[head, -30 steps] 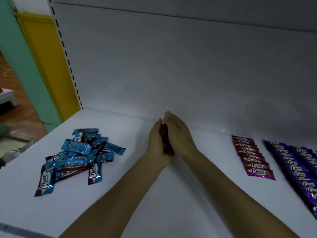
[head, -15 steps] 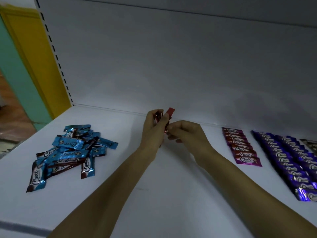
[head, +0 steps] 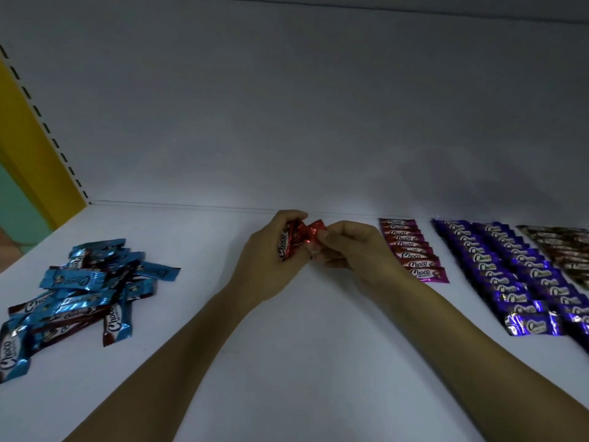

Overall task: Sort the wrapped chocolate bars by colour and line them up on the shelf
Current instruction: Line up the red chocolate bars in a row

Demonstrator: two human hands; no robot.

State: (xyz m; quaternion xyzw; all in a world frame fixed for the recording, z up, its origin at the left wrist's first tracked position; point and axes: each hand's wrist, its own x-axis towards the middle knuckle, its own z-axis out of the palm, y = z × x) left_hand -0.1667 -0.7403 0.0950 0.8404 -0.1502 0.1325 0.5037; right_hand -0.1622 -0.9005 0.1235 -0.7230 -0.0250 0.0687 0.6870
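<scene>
Hands meet over the shelf [head: 302,346]: the left hand [head: 264,260] grips a bunch of red bars [head: 294,239], the right hand [head: 353,250] pinches one wrapper's end. Blue bars [head: 79,288] lie heaped at left; a pink row [head: 411,250] and purple rows [head: 510,275] at right. A hasty tug on slick foil could spill the bunch.

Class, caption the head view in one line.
Left hand and right hand hold red bars between the blue pile and the pink row on the shelf.
</scene>
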